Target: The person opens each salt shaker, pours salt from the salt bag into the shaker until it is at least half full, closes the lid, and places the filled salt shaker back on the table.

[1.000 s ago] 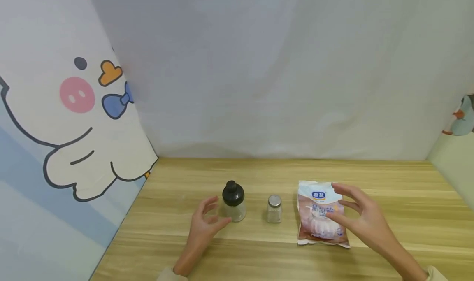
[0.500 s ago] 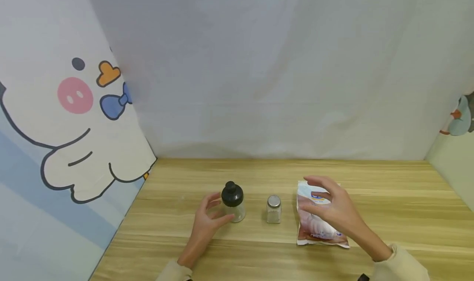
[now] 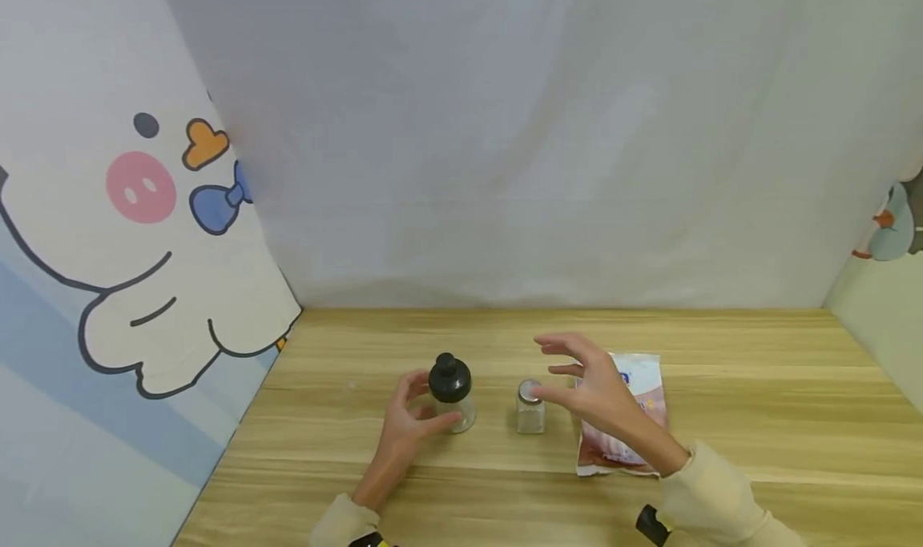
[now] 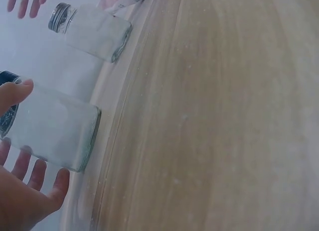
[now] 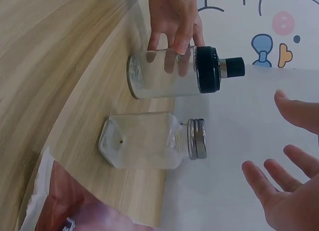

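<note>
My left hand point(image 3: 405, 427) is curled round a clear glass jar with a black spouted lid point(image 3: 449, 379). In the right wrist view its thumb lies in front of the jar and fingers show behind through the glass. The jar stands upright on the table. To its right stands a small square glass shaker with a silver cap point(image 3: 530, 419). My right hand point(image 3: 594, 387) hovers with spread fingers, thumb tip overlapping the cap in the head view. The right wrist view shows that hand point(image 5: 294, 191) apart from the shaker's cap point(image 5: 198, 139), holding nothing.
Partly behind my right hand lies a flat brown-and-white printed packet point(image 3: 651, 391) on the wood-grain table point(image 3: 779, 403). A grey-white cloth wall point(image 3: 505, 170) closes off the back. Along the left runs a panel printed with a cartoon bird point(image 3: 238, 275).
My right hand has moved left from over the packet towards the shaker. My left hand has edged right and closed in round the jar. Jar, shaker and packet stay in place.
</note>
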Motion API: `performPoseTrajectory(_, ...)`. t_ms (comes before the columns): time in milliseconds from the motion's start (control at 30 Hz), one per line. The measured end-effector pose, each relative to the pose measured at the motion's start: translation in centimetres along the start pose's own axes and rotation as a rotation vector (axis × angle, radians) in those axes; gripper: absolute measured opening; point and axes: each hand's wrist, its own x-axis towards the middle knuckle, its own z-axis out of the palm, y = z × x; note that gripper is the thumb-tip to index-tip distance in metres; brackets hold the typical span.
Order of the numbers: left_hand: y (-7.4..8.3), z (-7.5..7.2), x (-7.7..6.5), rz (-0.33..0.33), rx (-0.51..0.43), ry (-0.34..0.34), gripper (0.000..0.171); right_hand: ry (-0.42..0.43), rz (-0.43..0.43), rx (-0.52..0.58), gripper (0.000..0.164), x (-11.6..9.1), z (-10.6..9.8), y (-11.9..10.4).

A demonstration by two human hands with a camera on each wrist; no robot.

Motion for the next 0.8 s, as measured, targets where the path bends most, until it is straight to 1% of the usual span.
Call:
performPoseTrajectory(100,0.3,0.1,0.0,-0.015,-0.011,-0.005,0.070,-0.003,0.016,0.042,0.058,0.6,1.0,0.0)
performPoseTrajectory(167,0.8,0.2,-0.1,-0.017,-0.017,-0.007,0.069,-0.011,0.017,0.055,0.058,0.9,1.7,0.0)
performPoseTrajectory(233,1.5,0.2,-0.3,-0.014,-0.014,-0.010,0.068,-0.017,0.001,0.053,0.058,1.2,2.3,0.1)
performPoseTrajectory(333,2.1,0.3,-0.4,-0.006,-0.011,-0.007,0.067,-0.032,-0.031,0.037,0.057,1.5,3.2,0.1)
performPoseTrajectory(433,1.5,0.3,-0.2,-0.013,-0.005,0.000,0.068,-0.041,-0.041,0.040,0.056,1.8,4.1,0.2)
performPoseTrajectory(600,0.1,0.1,0.1,-0.006,0.007,0.006,0.070,-0.047,-0.005,0.061,0.055,2.6,5.8,0.3)
performPoseTrajectory(700,-0.3,0.1,0.2,0.009,0.003,0.007,0.069,-0.047,0.017,0.057,0.056,3.1,6.8,0.4)
performPoseTrajectory(800,-0.3,0.2,0.2,0.011,0.005,0.016,0.067,-0.049,0.021,0.036,0.056,3.6,7.6,0.5)
